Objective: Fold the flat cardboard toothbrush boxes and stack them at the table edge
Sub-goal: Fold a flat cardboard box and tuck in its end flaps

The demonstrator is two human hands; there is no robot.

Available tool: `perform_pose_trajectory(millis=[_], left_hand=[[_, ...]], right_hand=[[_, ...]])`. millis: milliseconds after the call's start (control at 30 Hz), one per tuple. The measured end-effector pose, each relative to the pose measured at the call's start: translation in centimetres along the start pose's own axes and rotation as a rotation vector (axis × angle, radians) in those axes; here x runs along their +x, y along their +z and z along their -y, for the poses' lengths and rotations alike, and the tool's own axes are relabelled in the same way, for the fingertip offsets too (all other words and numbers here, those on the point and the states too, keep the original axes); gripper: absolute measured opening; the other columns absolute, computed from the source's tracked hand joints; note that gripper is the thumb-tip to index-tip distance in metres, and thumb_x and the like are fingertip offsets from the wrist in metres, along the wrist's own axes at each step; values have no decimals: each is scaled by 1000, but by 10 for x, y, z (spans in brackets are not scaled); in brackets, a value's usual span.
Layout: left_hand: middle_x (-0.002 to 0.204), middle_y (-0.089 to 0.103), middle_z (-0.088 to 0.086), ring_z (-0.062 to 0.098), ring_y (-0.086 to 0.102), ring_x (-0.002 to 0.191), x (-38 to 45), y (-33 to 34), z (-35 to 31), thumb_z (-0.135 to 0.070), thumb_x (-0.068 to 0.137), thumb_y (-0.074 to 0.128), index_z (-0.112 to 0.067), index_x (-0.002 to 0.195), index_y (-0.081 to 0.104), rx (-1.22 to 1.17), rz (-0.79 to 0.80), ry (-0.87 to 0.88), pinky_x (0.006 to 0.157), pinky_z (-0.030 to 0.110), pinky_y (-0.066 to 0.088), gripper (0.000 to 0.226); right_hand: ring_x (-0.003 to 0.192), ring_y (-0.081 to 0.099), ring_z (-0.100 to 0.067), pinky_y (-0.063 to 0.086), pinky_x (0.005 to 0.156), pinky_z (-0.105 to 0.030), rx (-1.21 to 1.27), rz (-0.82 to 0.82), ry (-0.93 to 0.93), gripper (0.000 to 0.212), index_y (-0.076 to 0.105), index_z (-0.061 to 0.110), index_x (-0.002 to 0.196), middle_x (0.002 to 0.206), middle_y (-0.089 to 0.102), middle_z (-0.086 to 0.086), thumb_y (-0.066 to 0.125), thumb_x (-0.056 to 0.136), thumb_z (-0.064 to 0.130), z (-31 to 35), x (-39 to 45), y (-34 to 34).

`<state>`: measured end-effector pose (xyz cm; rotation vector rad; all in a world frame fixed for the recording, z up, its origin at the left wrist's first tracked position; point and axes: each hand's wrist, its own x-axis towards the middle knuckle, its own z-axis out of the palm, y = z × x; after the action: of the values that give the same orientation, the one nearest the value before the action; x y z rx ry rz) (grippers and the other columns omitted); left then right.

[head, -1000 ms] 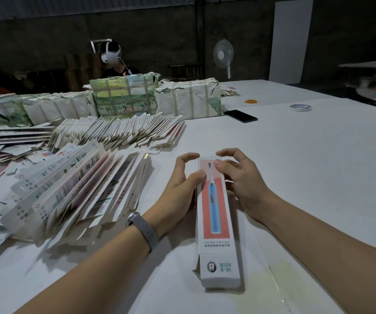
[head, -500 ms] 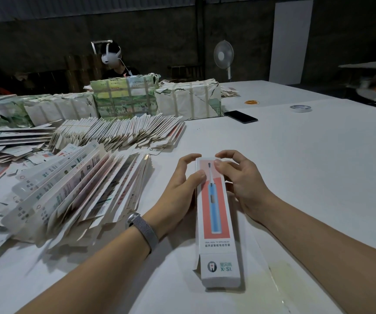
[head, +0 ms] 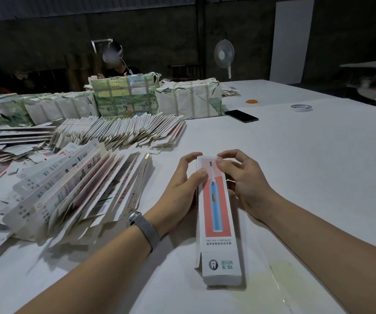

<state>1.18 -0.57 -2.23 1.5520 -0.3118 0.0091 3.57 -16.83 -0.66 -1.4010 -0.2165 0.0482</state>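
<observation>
The white table [head: 307,155] is carrying everything, its far edge running below the dark wall and its near edge lying out of view under the forearms. Toward the left edge the flat boxes [head: 76,191] are lying fanned in a loose heap, with a second fan of them behind, toward the far-left corner (still unfolded, by the look of them).

The folded box [head: 217,214] is lying near the middle of the near side, its long axis running straight from the near edge toward the far edge, printed face up, near end already closed.

Both hands are sitting at its far end, one on each long side, equally near. The left hand [head: 180,189] is curling against the left wall, thumb pressing the top face. The right hand [head: 243,180] is pinching the far-right corner, fingertips on top.

The work is probably the far-end flap, which I cannot see; the next move likely turns on pushing along the long axis.
</observation>
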Motion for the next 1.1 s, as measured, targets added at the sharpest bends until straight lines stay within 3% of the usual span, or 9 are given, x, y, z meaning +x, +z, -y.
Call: perform_pose_trajectory(millis=[267,433,667,800,933,1033,1100], left_hand=[[91,76,7,23,74,78,2,0,1,-43,92,55,-42,128,42,-39,2,-13,71,31,59,37],[91,75,9,22,73,77,2,1,1,-37,99,55,-38,126,43,-50,1,-11,70,31,59,29],[86,77,4,20,74,74,0,0,-1,-28,105,50,-36,123,44,0,-37,6,66,28,59,20],[91,77,13,30,76,78,2,0,0,-35,102,57,-33,123,43,27,-60,-17,68,36,60,25],[90,76,20,38,76,79,2,4,2,-48,87,68,-35,119,42,25,-76,-2,70,44,62,42],[78,76,18,29,74,63,2,5,1,-46,88,72,-29,121,38,-38,-125,55,56,34,59,50],[70,74,15,24,67,50,2,5,0,-47,83,66,-26,125,35,-17,-161,71,46,30,55,56]], right_hand=[[70,73,-23,62,64,-32,8,12,-24,7,58,28,105,84,74,-3,57,100,31,-2,-1,-1],[71,73,-23,61,63,-30,-5,4,4,11,60,20,100,87,75,-6,58,99,31,-1,0,0],[67,73,-23,54,52,-24,25,0,-4,9,61,23,97,88,75,-7,61,97,32,0,-1,2],[75,75,-19,62,62,-29,-222,-86,-83,3,60,33,99,99,70,-1,63,97,33,-3,-1,2],[78,70,-11,60,68,-24,-590,-95,-207,14,58,36,107,103,63,10,62,95,41,5,-3,0],[89,65,-9,57,78,-31,-773,61,-150,51,53,36,132,111,59,11,66,85,52,23,-8,-4],[91,63,-7,56,80,-32,-912,174,-100,71,47,38,137,113,61,12,68,72,60,32,-17,-2]])
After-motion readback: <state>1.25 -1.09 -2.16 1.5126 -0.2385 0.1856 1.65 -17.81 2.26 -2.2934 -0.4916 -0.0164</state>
